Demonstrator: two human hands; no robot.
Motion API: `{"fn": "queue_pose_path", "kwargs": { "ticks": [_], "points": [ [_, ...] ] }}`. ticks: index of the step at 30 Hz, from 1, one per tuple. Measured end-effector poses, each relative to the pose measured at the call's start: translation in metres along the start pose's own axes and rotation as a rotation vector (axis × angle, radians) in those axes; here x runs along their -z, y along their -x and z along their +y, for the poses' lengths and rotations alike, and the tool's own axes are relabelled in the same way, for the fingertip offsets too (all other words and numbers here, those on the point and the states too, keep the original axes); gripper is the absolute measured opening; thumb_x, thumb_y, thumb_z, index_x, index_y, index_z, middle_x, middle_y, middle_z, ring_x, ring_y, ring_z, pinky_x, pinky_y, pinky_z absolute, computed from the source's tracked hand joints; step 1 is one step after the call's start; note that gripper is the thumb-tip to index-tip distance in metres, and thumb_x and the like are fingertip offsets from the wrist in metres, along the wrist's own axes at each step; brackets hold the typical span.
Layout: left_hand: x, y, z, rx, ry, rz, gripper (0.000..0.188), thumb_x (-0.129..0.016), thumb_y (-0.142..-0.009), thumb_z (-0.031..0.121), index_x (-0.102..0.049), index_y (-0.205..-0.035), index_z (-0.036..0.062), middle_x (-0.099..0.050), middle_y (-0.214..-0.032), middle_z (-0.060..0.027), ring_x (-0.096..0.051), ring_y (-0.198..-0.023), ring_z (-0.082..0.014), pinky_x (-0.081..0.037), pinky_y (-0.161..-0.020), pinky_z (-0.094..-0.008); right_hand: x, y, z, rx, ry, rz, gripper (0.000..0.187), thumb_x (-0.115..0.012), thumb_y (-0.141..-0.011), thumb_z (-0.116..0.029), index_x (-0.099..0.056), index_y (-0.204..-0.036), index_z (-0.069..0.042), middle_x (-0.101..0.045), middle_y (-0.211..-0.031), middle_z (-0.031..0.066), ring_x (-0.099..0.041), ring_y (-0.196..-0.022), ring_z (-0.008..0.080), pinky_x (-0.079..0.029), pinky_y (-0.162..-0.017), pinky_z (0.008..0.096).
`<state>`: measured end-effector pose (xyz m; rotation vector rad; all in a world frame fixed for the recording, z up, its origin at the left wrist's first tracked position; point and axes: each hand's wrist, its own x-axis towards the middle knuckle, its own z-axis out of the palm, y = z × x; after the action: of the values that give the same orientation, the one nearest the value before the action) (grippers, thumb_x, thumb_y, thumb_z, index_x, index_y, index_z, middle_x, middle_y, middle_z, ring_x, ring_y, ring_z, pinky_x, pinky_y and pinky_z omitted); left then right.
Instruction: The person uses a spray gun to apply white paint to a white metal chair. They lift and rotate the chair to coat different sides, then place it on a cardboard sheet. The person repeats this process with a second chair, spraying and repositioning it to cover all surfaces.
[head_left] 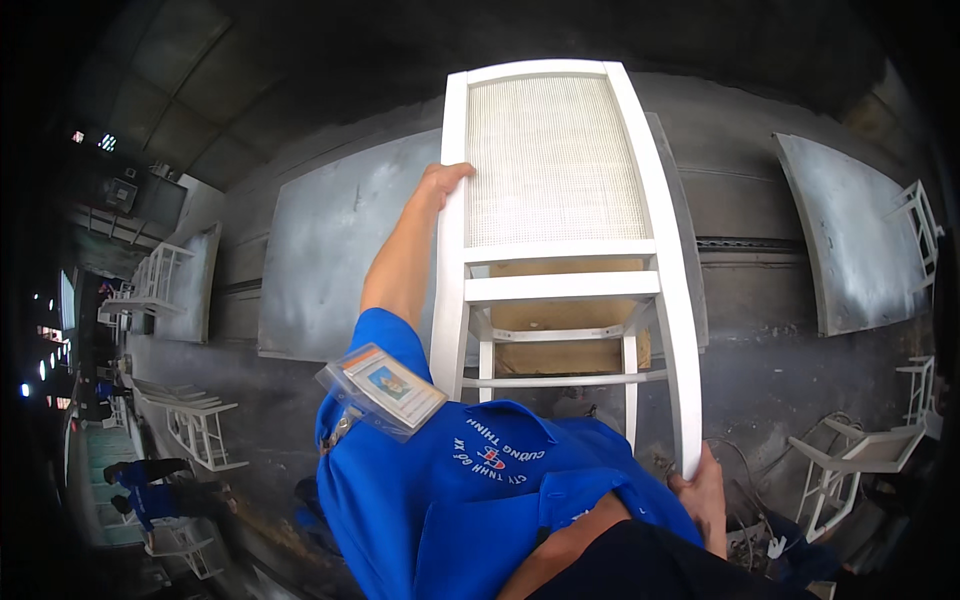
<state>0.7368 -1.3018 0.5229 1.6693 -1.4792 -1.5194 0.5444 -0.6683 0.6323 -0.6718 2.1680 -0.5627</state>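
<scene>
A white wooden chair (558, 288) fills the middle of the view, its woven mesh back (550, 160) toward the top and its legs reaching down toward my body. My left hand (443, 183) is closed around the left post of the backrest, beside the mesh. Lower down, my right hand (703, 495) grips the end of the right back leg, close to my hip; part of its fingers is behind the wood. Through the frame below the back shows a tan board-like piece (555, 316). My blue shirt and a clear badge holder (388, 388) cover the lower middle.
A large grey panel (340, 240) stands behind the chair, and another grey panel (850, 230) is at right. More white chairs stand at left (190, 420) and at lower right (850, 465). Cables (745, 500) lie near my right hand. A person in blue (150, 495) is at far left.
</scene>
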Motion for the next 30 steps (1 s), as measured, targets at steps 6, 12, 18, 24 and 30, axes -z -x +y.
{"fn": "queue_pose_path", "kwargs": {
  "ticks": [6,12,18,24,30],
  "points": [
    [0.122,0.04,0.108,-0.204,-0.087,0.22,0.051,-0.082,-0.085,0.02,-0.066,-0.115,-0.0175,-0.074,-0.104,-0.0249,-0.076,-0.084,-0.0316,-0.063,-0.076,-0.0415,-0.009,-0.035,-0.025,0.171,-0.168,-0.048,0.049,-0.065,-0.076,-0.006,-0.057,-0.124,0.005,-0.072,-0.093,0.0287,-0.075,-0.084,0.0405,-0.057,-0.078,0.0439],
    [0.299,0.137,0.181,-0.618,0.184,0.389,0.049,-0.082,-0.084,0.012,-0.063,-0.12,-0.0148,-0.072,-0.109,-0.022,-0.073,-0.089,-0.0299,-0.063,-0.076,-0.0399,-0.114,-0.123,-0.074,0.713,-0.237,0.124,0.055,-0.065,-0.08,-0.006,-0.053,-0.134,0.0,-0.071,-0.1,0.027,-0.07,-0.097,0.0463,-0.055,-0.083,0.0451],
    [0.397,0.181,0.123,-0.996,0.286,0.481,0.049,-0.073,-0.088,0.007,-0.052,-0.126,-0.0149,-0.065,-0.113,-0.0211,-0.07,-0.099,-0.0313,-0.059,-0.085,-0.0416,-0.3,-0.247,-0.154,0.506,-0.468,0.102,0.038,-0.069,-0.078,-0.005,-0.062,-0.115,-0.001,-0.071,-0.096,0.0155,-0.068,-0.087,0.0231,-0.054,-0.078,0.0396],
    [0.447,0.14,-0.013,-1.153,0.175,0.612,0.063,-0.075,-0.085,0.028,-0.053,-0.128,-0.0114,-0.062,-0.117,-0.0208,-0.065,-0.107,-0.0341,-0.052,-0.095,-0.047,-0.467,-0.323,-0.158,0.431,-0.483,0.101,0.034,-0.072,-0.076,-0.005,-0.064,-0.109,-0.003,-0.072,-0.098,0.0182,-0.071,-0.096,0.0342,-0.054,-0.082,0.0444],
    [0.466,0.123,-0.112,-1.139,0.396,0.636,0.068,-0.069,-0.09,0.05,-0.059,-0.118,-0.0115,-0.066,-0.107,-0.0198,-0.067,-0.098,-0.0301,-0.058,-0.084,-0.0455,-0.513,-0.311,-0.15,0.334,-0.233,0.165,0.052,-0.077,-0.073,-0.006,-0.06,-0.123,-0.007,-0.065,-0.119,0.0187,-0.061,-0.117,0.0403,-0.052,-0.097,0.0472]
  ]
}}
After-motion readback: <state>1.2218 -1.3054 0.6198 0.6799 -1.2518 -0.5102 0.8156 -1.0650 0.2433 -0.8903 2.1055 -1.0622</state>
